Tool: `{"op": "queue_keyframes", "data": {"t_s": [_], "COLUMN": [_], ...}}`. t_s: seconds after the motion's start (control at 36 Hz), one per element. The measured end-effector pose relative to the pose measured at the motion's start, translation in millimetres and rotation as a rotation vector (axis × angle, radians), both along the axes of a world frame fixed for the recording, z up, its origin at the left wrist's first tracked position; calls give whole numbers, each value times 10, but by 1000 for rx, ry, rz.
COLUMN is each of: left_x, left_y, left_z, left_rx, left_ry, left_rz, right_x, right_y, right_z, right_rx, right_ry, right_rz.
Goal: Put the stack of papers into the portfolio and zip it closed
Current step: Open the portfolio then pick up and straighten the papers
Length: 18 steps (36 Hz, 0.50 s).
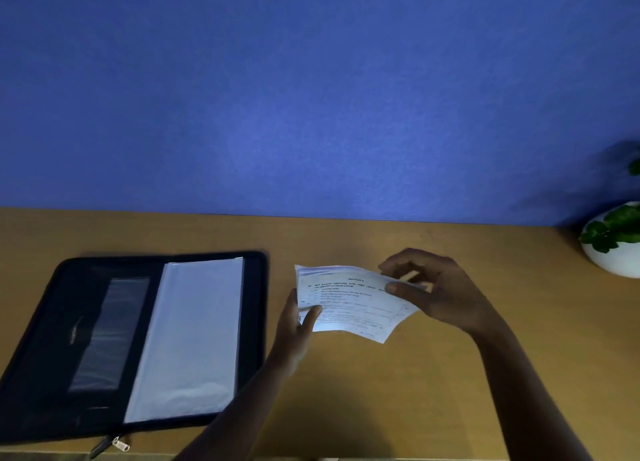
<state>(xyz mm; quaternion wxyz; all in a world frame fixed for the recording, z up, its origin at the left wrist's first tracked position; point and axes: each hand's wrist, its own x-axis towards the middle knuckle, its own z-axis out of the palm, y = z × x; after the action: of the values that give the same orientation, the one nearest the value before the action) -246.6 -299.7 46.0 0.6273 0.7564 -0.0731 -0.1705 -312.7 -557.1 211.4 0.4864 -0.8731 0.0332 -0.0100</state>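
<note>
I hold the stack of papers (349, 305) above the wooden desk (433, 391), just right of the open black zip portfolio (145, 339). My left hand (298, 325) pinches the stack's left edge, thumb on top; my right hand (433, 291) grips the right edge between thumb and curled fingers. The sheets bow and look fanned at the lower corner. Unless squared, loose pages could slip out or catch on the portfolio's rim, and later foul the zipper pulls (114, 445).

Printed lines on the papers (349, 301), too blurred to read
</note>
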Motion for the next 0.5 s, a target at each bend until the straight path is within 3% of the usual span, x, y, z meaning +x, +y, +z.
{"op": "queue_keyframes", "data": {"t_s": [0.19, 0.33, 0.5], "left_x": [-4, 8, 34], "left_y": [25, 25, 78], "left_z": [-67, -72, -90], "left_rx": [10, 1, 28], "left_ry": [-17, -13, 46], "left_rz": [-11, 0, -4], "right_x": [457, 599, 484], "right_y": [452, 718, 641], "right_z": [358, 140, 44], "right_rx": [-681, -845, -828], "right_ry": [127, 46, -29], "right_rz": [283, 274, 97]}}
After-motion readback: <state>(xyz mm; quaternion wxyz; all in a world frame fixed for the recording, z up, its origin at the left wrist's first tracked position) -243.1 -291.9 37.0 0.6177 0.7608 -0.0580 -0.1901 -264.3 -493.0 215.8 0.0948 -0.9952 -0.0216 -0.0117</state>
